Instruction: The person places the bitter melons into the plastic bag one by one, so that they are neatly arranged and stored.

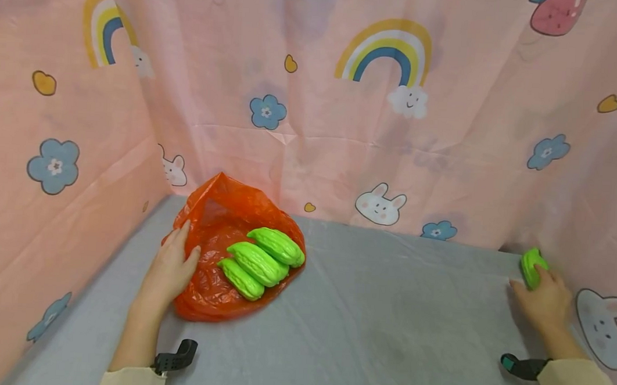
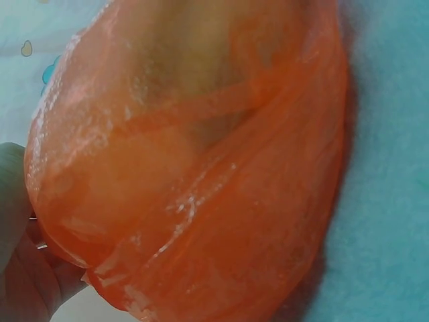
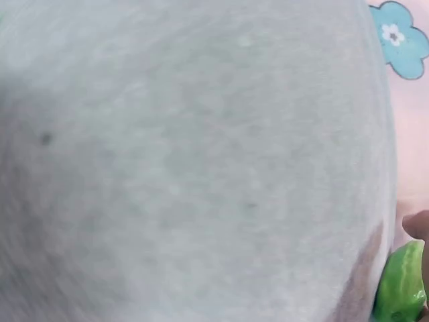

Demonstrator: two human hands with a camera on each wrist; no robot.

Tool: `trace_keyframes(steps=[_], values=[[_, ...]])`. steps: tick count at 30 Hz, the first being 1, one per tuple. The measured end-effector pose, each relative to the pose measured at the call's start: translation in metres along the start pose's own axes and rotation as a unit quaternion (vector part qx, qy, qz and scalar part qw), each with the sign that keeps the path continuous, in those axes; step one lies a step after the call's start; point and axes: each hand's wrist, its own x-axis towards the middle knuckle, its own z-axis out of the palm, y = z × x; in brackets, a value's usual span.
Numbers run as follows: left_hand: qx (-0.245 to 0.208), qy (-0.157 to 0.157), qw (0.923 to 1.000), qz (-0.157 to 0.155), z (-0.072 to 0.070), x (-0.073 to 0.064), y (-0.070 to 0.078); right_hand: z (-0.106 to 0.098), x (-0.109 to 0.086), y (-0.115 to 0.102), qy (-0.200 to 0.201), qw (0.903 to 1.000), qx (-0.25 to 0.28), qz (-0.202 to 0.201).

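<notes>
An orange-red plastic bag [image 1: 203, 309] lies with its mouth open on the left of the table. Three bright green bitter melons [image 1: 259, 264] rest side by side in the bag's mouth. My left hand [image 1: 170, 269] holds the bag's left rim between thumb and fingers. In the left wrist view, the crinkled bag [image 2: 201, 221] fills most of the picture and part of the hand [image 2: 33, 275] shows at its edge. Far to the right, my right hand [image 1: 546, 301] grips another green bitter melon [image 1: 531, 267], partly covered by the fingers. That bitter melon [image 3: 401, 285] also appears at the right wrist view's lower right corner.
A grey cloth [image 1: 386, 313] covers the table. Pink printed curtains [image 1: 315, 158] stand along the back and both sides; the right hand is close to the right one. A dark band with a small device [image 1: 176, 357] sits on the left wrist, and a similar device [image 1: 521, 366] on the right.
</notes>
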Motion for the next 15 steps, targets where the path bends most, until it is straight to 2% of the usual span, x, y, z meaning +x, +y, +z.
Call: trace_keyframes(steps=[3,6,15], values=[[0.000,0.003,1.0000,0.003,0.000,0.000,0.001,0.003,0.001,0.004,0.006,0.9999,-0.007,0.007],[0.001,0.003,1.0000,0.005,0.000,0.000,0.002,0.006,0.003,0.007,0.031,0.9993,-0.021,0.007],[-0.001,-0.002,1.0000,0.000,0.002,0.000,0.001,0.008,0.006,0.015,0.068,0.9969,-0.030,-0.026]])
